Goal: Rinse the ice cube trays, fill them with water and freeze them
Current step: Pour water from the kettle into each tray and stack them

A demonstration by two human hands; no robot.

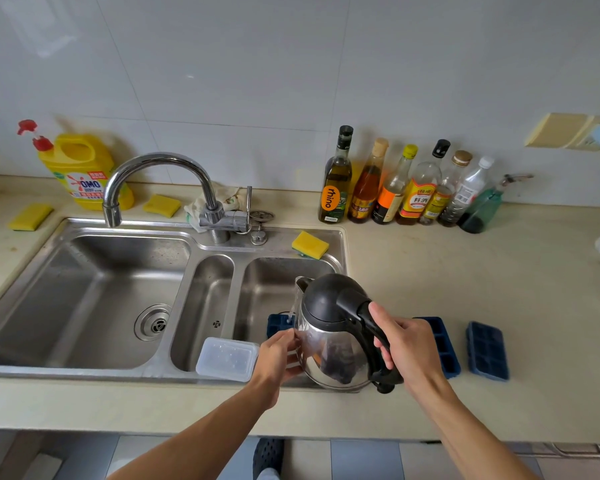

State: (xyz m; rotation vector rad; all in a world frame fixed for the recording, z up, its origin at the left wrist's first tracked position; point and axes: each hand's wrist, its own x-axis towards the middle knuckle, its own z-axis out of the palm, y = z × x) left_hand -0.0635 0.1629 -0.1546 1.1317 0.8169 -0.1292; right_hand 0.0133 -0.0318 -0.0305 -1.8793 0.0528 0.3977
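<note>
Head view: right grip (407, 344) wraps kettle handle (366, 318), left grip's (278, 358) hold unclear — beige counter (465, 271), steel sink (94, 289).

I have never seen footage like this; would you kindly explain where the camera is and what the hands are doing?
There is no machine: one camera worn on a person's head looks down at their two bare hands over a kitchen counter. The right hand holds a kettle by its handle, tipped so water runs into a blue tray over the sink. The left hand seems to hold that tray, mostly hidden behind the kettle. Two more trays lie on the counter to the right, and a clear box sits at the sink's front edge.
</note>
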